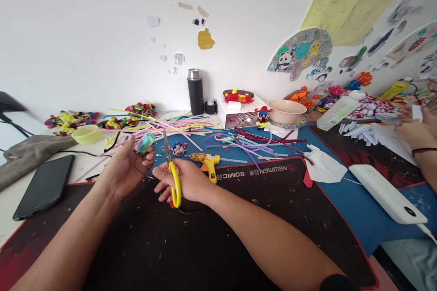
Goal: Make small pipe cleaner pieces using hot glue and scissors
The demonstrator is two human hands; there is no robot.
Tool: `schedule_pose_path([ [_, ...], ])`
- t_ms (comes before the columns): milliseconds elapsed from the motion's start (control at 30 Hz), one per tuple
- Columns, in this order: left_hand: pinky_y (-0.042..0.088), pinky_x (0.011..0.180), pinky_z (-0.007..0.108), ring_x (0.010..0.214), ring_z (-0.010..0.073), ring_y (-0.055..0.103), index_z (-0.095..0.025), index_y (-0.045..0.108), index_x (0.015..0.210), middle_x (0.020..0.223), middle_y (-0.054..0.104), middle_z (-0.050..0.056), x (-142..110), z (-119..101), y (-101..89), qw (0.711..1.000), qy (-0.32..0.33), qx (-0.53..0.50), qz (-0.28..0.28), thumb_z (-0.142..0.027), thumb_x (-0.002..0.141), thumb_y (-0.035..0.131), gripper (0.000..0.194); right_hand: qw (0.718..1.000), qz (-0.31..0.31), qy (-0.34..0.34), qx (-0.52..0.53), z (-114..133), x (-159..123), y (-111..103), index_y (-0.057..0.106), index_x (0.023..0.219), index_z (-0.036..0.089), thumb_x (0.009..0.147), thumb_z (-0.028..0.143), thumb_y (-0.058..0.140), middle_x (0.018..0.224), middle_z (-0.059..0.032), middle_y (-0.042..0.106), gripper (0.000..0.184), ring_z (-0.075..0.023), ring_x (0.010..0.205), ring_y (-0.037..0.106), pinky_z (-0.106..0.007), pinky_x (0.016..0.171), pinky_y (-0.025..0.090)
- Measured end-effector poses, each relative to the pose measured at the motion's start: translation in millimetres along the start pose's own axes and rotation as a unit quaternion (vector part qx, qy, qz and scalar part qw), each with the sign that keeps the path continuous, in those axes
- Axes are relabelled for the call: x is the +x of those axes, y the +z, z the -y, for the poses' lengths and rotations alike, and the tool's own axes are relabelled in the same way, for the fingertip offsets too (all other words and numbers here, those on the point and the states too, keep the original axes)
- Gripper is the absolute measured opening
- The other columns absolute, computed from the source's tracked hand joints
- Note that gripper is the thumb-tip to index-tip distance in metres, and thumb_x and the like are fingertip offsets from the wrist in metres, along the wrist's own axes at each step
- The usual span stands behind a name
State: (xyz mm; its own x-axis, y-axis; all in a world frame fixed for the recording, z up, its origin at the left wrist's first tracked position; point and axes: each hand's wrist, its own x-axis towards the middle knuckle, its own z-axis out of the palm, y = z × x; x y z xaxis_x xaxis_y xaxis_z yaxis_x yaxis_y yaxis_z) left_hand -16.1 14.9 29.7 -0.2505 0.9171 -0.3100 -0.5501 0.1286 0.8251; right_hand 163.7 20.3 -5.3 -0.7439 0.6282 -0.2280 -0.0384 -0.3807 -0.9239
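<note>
My left hand is closed on a small fuzzy teal bundle, pinched between thumb and fingers. What the bundle is made of is not plain from here. My right hand grips a pair of scissors by its yellow handles, with the metal blades pointing up and away. The blades look almost together, to the right of the teal bundle and apart from it. Beyond the scissors lies a small multicoloured fuzzy figure. A yellow glue gun rests just past my right hand.
Loose pipe cleaners spread across the table's back. A black phone lies left; a dark bottle stands by the wall. To the right are a beige bowl, a white power bank and another person's hands with paper.
</note>
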Motion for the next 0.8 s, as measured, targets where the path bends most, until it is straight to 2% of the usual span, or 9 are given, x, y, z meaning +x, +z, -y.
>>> schedule_pose_path([
  [133, 0.053, 0.046, 0.020, 0.052, 0.0126, 0.058, -0.018, 0.066, 0.085, 0.069, 0.065, 0.002, -1.1, 1.4, 1.0, 1.000, 0.008, 0.025, 0.005, -0.034, 0.090, 0.076, 0.020, 1.000, -0.007, -0.021, 0.001, 3.7, -2.4, 0.0, 0.061, 0.115, 0.022, 0.083, 0.062, 0.085, 0.081, 0.0007, 0.074, 0.057, -0.0136, 0.060, 0.072, -0.021, 0.056, 0.059],
  [233, 0.052, 0.045, 0.018, 0.052, 0.0110, 0.058, -0.016, 0.067, 0.083, 0.068, 0.065, 0.001, 0.4, 4.2, -2.2, 0.999, 0.026, 0.043, 0.016, -0.028, 0.083, 0.082, 0.018, 0.999, 0.007, -0.033, 0.003, 6.5, -4.8, 0.5, 0.060, 0.122, 0.022, 0.080, 0.062, 0.088, 0.086, -0.0006, 0.075, 0.065, -0.0142, 0.064, 0.074, -0.021, 0.059, 0.060],
  [533, 0.052, 0.048, 0.017, 0.054, 0.0117, 0.062, -0.016, 0.072, 0.086, 0.067, 0.069, 0.000, 1.3, 7.3, -5.7, 0.995, 0.086, 0.054, -0.001, -0.035, 0.072, 0.094, 0.032, 0.998, 0.042, -0.043, -0.021, 7.6, -5.8, -1.5, 0.057, 0.140, 0.021, 0.077, 0.072, 0.084, 0.098, -0.0070, 0.077, 0.085, -0.0179, 0.075, 0.077, -0.025, 0.066, 0.062],
  [667, 0.052, 0.047, 0.018, 0.055, 0.0119, 0.062, -0.015, 0.072, 0.087, 0.068, 0.068, 0.000, 2.1, 6.9, -6.5, 0.993, 0.094, 0.063, 0.007, -0.037, 0.071, 0.094, 0.035, 0.993, 0.042, -0.073, -0.087, 9.1, -8.6, -1.1, 0.059, 0.139, 0.021, 0.084, 0.076, 0.074, 0.107, -0.0091, 0.076, 0.080, -0.0213, 0.092, 0.078, -0.025, 0.075, 0.061],
  [733, 0.050, 0.046, 0.018, 0.055, 0.0113, 0.060, -0.014, 0.071, 0.086, 0.068, 0.067, 0.000, 2.5, 6.3, -6.7, 0.992, 0.107, 0.063, 0.001, -0.037, 0.070, 0.095, 0.036, 0.991, 0.032, -0.078, -0.105, 9.9, -9.5, -0.2, 0.061, 0.135, 0.020, 0.087, 0.078, 0.069, 0.106, -0.0082, 0.075, 0.075, -0.0205, 0.088, 0.078, -0.023, 0.069, 0.060],
  [800, 0.049, 0.047, 0.017, 0.055, 0.0106, 0.059, -0.014, 0.071, 0.085, 0.066, 0.066, 0.000, 2.4, 5.7, -6.4, 0.991, 0.120, 0.057, -0.013, -0.035, 0.070, 0.095, 0.035, 0.993, 0.019, -0.066, -0.098, 10.2, -9.4, 0.6, 0.062, 0.128, 0.020, 0.090, 0.081, 0.062, 0.100, -0.0064, 0.073, 0.072, -0.0173, 0.074, 0.077, -0.021, 0.057, 0.056],
])
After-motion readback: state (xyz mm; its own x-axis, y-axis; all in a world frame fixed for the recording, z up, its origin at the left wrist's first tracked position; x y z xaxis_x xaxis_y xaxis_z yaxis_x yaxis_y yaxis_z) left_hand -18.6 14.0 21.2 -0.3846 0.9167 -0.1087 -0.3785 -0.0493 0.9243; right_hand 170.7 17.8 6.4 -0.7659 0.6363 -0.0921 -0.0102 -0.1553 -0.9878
